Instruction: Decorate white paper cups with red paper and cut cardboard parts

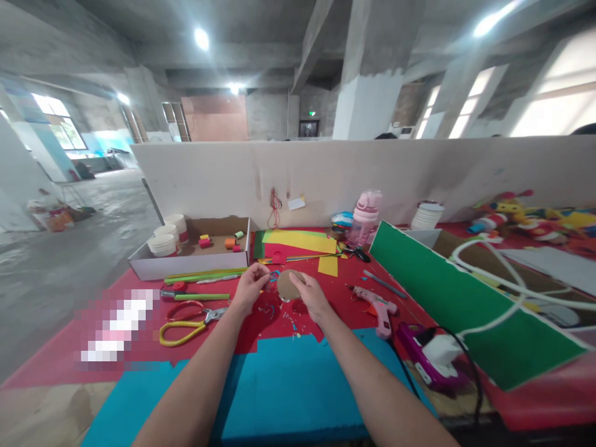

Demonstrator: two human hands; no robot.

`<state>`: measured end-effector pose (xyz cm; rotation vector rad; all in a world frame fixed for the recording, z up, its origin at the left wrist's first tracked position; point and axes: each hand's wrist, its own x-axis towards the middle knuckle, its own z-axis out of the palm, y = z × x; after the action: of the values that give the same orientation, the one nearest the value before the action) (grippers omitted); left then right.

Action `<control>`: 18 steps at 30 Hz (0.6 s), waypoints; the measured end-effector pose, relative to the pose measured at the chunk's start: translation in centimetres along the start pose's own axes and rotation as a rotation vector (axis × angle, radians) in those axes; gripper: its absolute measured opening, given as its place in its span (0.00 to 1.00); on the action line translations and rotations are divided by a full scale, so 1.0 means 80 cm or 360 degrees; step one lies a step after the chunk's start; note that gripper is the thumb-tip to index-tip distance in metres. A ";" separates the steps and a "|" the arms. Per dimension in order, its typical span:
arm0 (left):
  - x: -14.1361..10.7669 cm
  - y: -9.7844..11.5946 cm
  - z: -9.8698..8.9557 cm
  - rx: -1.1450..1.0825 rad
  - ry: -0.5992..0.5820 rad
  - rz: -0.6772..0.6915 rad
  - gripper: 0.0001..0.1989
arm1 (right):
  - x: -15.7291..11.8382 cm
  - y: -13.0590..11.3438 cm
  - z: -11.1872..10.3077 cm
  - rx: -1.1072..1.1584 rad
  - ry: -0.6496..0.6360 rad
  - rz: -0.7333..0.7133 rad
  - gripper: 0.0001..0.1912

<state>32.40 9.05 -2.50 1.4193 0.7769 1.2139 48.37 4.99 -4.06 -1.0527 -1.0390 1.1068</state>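
Note:
My right hand (311, 294) grips a round brown cardboard disc (287, 285) by its right side, thumb on top. Left of the disc, my left hand (252, 287) has its thumb and fingertips pinched together; whatever they hold is too small to make out. Paper scraps (294, 326) lie on the red tabletop below the disc. To the left of my left hand are yellow-and-red-handled scissors (186, 332) and green strips (205, 276). A pink hot glue gun (379, 310) lies to the right of my right hand.
A cardboard box (158, 269) with paper cups and small paper rolls stands back left. Coloured paper sheets (293, 241) and a pink bottle (365, 217) are behind. Right are a purple power strip (421, 363), cables and a green-sided box (447, 298). Blue sheet (288, 397) covers the front.

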 end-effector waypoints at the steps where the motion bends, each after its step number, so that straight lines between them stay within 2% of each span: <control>1: 0.001 -0.001 0.000 0.0020 -0.0001 0.0020 0.12 | 0.000 0.000 0.000 0.0001 -0.0006 0.0002 0.22; 5: 0.001 -0.005 0.005 0.0250 0.0023 0.0119 0.10 | -0.002 -0.003 0.001 -0.0072 -0.0014 -0.0034 0.22; 9: 0.001 -0.007 0.004 0.0550 0.0129 0.0249 0.08 | -0.002 -0.003 0.002 -0.0046 -0.0013 -0.0021 0.25; 12: 0.000 -0.005 0.002 0.0652 0.0152 0.0285 0.09 | 0.001 0.000 0.001 -0.0016 0.0055 -0.0018 0.26; 15: -0.002 -0.005 0.003 0.0580 0.0015 0.0165 0.14 | 0.004 0.004 -0.001 0.0051 0.0148 -0.0040 0.26; 18: -0.005 -0.006 0.006 0.0365 -0.0255 -0.0108 0.16 | 0.006 0.008 -0.002 0.0061 0.0081 -0.0069 0.25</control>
<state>32.85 8.66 -3.02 1.6411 0.8656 0.9689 48.49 5.56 -4.69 -1.0182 -0.9920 1.0559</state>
